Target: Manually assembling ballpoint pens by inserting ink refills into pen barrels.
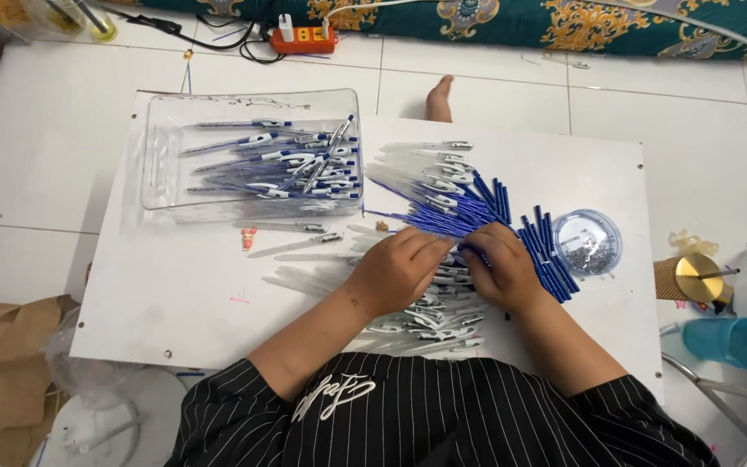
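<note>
Two hands meet over a spread of pen parts in the middle of a white board (pixel 175 294) laid on the tiled floor. The left hand (pixel 395 270) is curled, its fingertips pinching at the blue refills (pixel 443 220) that fan out from the point where the hands touch; the right hand (pixel 499 268) is curled beside it, fingers closed on the same bunch of refills. More blue refills (pixel 546 251) lie in a row just right of the right hand. Under and in front of both hands lie clear pen barrels (pixel 430 324) with clips, and more clear barrels (pixel 304 277) stretch to the left. Beyond the hands, a clear plastic tray (pixel 162 156) holds finished blue-and-white pens (pixel 304 169). Right of the refills stands a small round clear tub (pixel 588 242) of tiny metal pieces. A bare foot (pixel 439 97) shows past the board's far edge, and an orange power strip (pixel 303 36) lies further off.
</note>
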